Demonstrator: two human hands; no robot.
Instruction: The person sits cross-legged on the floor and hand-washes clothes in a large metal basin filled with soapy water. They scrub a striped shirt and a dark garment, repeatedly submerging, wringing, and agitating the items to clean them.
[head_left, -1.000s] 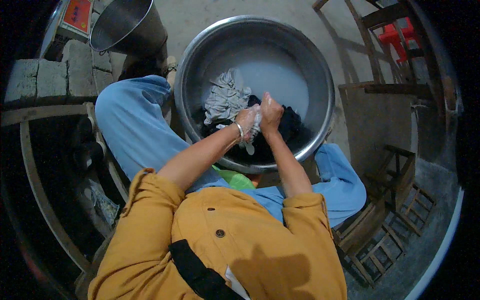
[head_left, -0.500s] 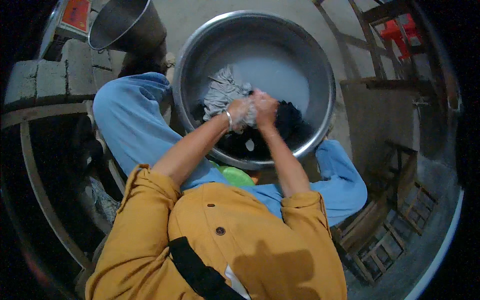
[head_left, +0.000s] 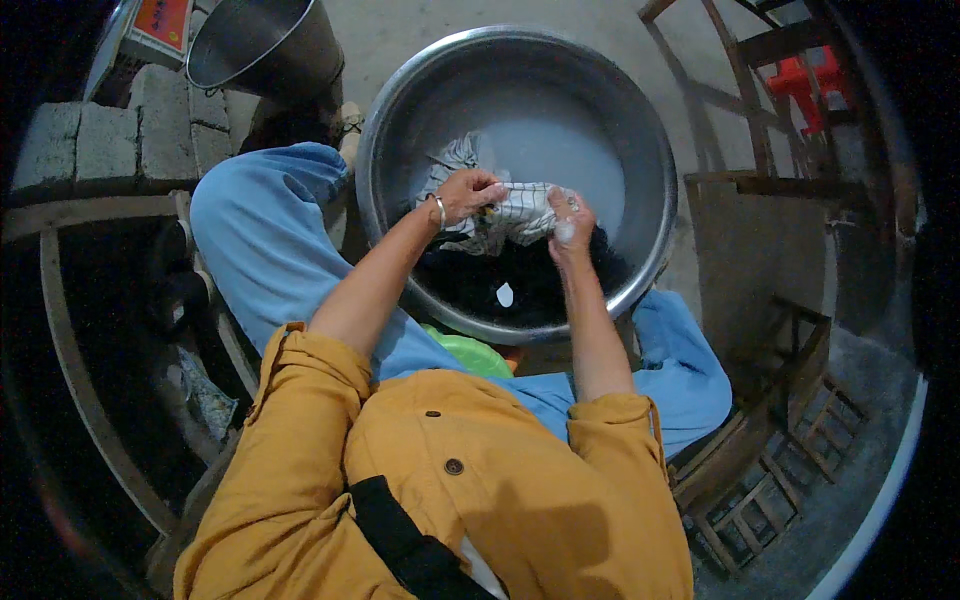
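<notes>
Between my knees stands a large round metal basin (head_left: pixel 640 130) with cloudy water (head_left: pixel 560 140) in it. My left hand (head_left: pixel 466 196) and my right hand (head_left: pixel 570 222) grip a wet checked cloth (head_left: pixel 525 203), pale with dark lines, and hold a stretch of it spread between them over the basin. The rest of the cloth hangs bunched below and to the left. White suds cling to my right hand near the wrist. Dark wet cloth (head_left: pixel 460 280) lies in the near part of the basin, with a small white patch (head_left: pixel 504 294) on it.
A metal bucket (head_left: pixel 285 60) stands at the far left beside grey bricks (head_left: pixel 105 145). Below the basin's near rim shows a light green plastic thing (head_left: pixel 465 352). Wooden frames (head_left: pixel 760 180) and a red plastic stool (head_left: pixel 808 88) are on the right. A curved wooden chair frame (head_left: pixel 80 390) is at my left.
My hands were pressed together on the bunched cloth; now they are apart, with a checked stretch of it spread between them. My right hand has moved right and slightly nearer.
</notes>
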